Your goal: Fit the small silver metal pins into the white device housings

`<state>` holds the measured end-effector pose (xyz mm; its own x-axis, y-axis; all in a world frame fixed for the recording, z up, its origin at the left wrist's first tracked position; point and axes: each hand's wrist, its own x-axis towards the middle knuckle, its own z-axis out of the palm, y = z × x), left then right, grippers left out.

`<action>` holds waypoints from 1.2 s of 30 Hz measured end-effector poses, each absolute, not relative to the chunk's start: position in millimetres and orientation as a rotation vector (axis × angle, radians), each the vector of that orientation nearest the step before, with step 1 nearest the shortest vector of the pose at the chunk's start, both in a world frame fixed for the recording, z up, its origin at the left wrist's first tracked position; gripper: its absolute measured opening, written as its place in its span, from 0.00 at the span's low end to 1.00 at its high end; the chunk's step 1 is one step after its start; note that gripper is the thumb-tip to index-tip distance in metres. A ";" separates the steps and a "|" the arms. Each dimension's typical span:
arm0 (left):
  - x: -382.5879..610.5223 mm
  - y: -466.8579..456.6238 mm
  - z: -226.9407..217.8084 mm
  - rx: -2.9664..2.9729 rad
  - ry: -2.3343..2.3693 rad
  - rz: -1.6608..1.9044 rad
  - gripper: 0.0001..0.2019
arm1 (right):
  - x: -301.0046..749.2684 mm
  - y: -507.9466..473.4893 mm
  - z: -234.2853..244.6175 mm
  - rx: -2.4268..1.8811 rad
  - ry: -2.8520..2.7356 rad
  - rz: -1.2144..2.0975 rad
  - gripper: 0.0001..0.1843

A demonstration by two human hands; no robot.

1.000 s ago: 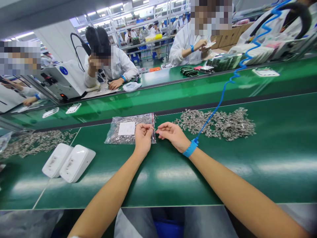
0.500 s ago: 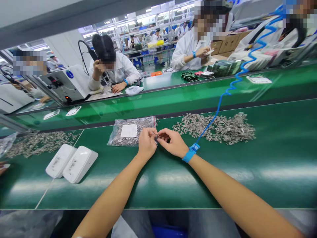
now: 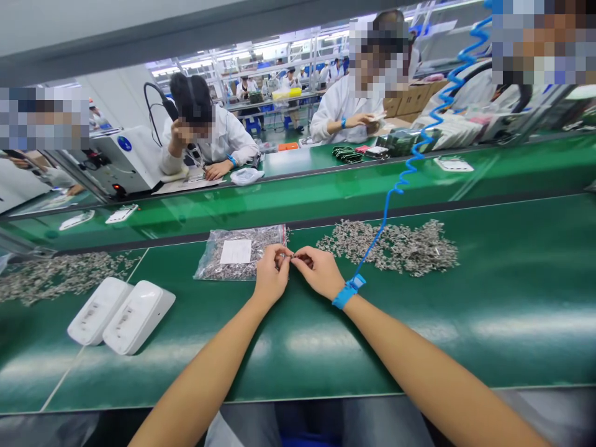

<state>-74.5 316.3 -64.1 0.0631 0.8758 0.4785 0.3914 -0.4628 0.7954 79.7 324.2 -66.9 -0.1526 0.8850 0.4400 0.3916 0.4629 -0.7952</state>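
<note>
Above the green bench [image 3: 298, 347], my left hand [image 3: 272, 273] and my right hand [image 3: 321, 270] meet fingertip to fingertip. Both are closed in a pinch around a small metal part [image 3: 292, 256], too small to make out exactly. A blue wrist strap [image 3: 348, 293] with a coiled cord circles my right wrist. Just behind my left hand lies a clear zip bag [image 3: 214, 261] full of small metal parts, with a white label [image 3: 235, 251] on it. Beyond my right hand spreads a loose pile of small silvery metal parts [image 3: 410, 248].
Two white plastic housings [image 3: 135, 316] lie side by side at left, near another heap of metal parts [image 3: 65, 273]. The blue coiled cord [image 3: 386, 205] rises to the upper right. Across the green conveyor [image 3: 279, 192], people in white coats [image 3: 228, 133] work.
My fingertips have drawn closer together around the small part, and a dark piece seen between them before is now mostly hidden. The whole view has shifted slightly.
</note>
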 end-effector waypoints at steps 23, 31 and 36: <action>-82.6 322.0 -65.1 2.095 1.248 1.362 0.10 | 74.4 328.7 -72.2 -1.111 -1.770 0.663 0.10; -80.0 317.6 -64.0 2.006 1.205 1.397 0.11 | 72.4 322.7 -64.0 -1.067 -1.744 0.685 0.12; -79.5 316.0 -62.2 1.969 1.208 1.405 0.09 | 73.6 320.1 -61.1 -1.030 -1.754 0.725 0.11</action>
<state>-79.5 316.0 -62.2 0.1051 0.8404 0.5316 0.3997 -0.5252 0.7513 73.6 320.1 -61.1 -0.2012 0.8816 0.4269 0.3233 0.4712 -0.8207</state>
